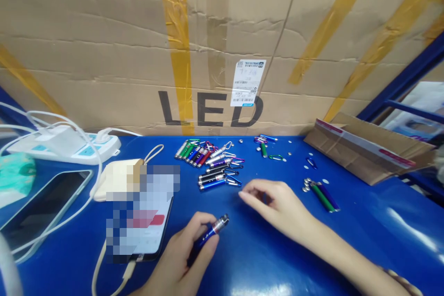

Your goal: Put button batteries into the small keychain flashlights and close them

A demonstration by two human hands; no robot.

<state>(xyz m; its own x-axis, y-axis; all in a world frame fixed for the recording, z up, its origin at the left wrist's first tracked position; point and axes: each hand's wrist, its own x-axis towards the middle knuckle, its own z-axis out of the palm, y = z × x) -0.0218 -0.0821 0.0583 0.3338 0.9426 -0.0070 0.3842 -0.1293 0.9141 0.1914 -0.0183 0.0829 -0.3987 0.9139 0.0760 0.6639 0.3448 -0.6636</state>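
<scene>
My left hand is wrapped round a small blue flashlight, its silver end pointing up and to the right between thumb and fingers. My right hand hovers over the blue table, thumb and forefinger tips close together in a pinch; whatever lies between them, if anything, is too small to make out. Just beyond it lie several finished-looking mini flashlights with carabiner clips, in blue, black, silver, purple, red and green. To the right are a green tube, a dark blue tube and small button cells.
A phone with a cable and a cream power bank lie at left, near another phone and a white power strip. Loose carabiners lie farther back. A large carton walls the rear; an open cardboard box stands right.
</scene>
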